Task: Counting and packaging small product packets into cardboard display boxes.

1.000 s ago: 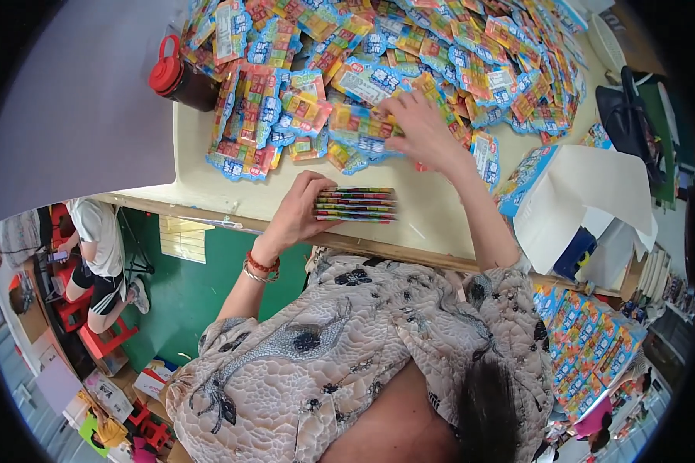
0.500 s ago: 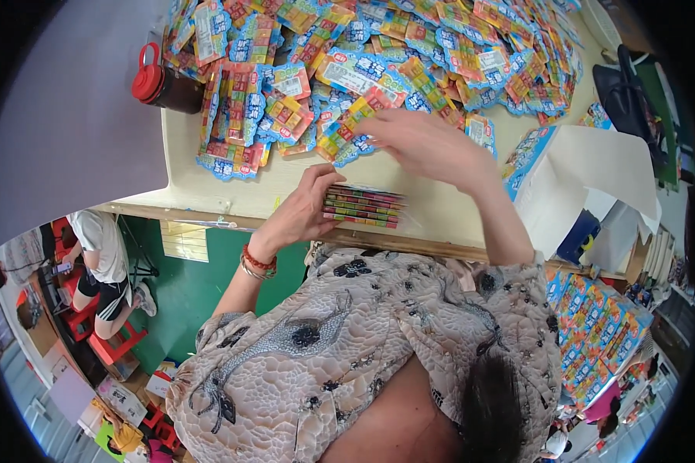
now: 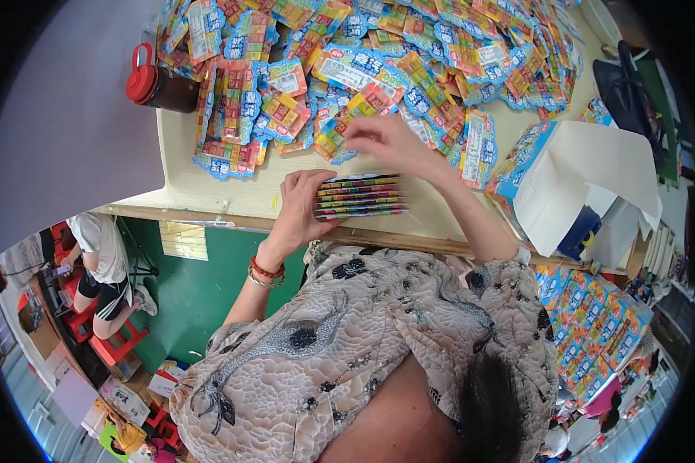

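Bright, even light, soft shadows; fisheye bends edges inside a black rim, right hand (image 3: 386,143) slightly blurred.

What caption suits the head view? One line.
Left hand grips a stack of colourful packets; right hand reaches the packet pile.

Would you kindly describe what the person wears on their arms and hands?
Both forearms are bare and neither hand is gloved. The left hand has two bracelets at the wrist: one of red beads and a thin pale bangle. The right hand shows no jewellery. Short sleeves of a beige patterned blouse with dark blotches end above the elbows.
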`<state>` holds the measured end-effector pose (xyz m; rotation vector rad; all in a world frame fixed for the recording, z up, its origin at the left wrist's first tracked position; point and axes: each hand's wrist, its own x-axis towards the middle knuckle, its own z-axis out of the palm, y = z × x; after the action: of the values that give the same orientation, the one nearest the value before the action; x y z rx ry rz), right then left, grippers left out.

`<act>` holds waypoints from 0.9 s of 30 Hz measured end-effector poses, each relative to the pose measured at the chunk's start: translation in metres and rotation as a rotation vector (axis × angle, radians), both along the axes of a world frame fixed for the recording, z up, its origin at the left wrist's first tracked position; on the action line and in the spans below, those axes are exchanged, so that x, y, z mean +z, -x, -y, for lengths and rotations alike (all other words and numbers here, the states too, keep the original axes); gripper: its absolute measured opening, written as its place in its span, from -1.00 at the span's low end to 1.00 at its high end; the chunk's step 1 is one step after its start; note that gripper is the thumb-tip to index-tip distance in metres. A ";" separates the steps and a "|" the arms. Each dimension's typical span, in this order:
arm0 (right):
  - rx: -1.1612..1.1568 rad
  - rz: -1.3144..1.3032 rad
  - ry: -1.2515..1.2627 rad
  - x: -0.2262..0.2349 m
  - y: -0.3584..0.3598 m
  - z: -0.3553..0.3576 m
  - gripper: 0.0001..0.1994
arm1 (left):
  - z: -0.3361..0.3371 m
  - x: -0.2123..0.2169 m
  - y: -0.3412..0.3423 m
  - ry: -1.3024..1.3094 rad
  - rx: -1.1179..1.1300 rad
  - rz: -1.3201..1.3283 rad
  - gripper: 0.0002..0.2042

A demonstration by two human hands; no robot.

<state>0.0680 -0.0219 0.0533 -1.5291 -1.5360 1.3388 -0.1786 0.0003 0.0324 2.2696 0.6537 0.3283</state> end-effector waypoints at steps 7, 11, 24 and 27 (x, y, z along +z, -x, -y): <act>0.208 0.955 -0.557 -0.003 -0.005 -0.022 -0.59 | -0.002 -0.018 0.004 0.379 -0.023 0.185 -0.31; 0.208 0.871 -0.479 0.001 -0.010 -0.018 -0.68 | 0.006 -0.015 0.011 0.498 0.011 0.172 -0.34; -0.541 -0.561 0.020 -0.030 -0.007 0.070 -0.73 | 0.002 -0.010 0.001 0.772 0.027 0.434 -0.13; -0.412 -0.364 0.090 -0.027 -0.014 0.076 -0.69 | 0.005 -0.014 0.010 0.911 0.066 0.315 -0.14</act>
<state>0.0823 -0.0977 0.0267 -1.4557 -0.8928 1.3583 -0.1883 -0.0049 0.0183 1.2986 0.5550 0.3220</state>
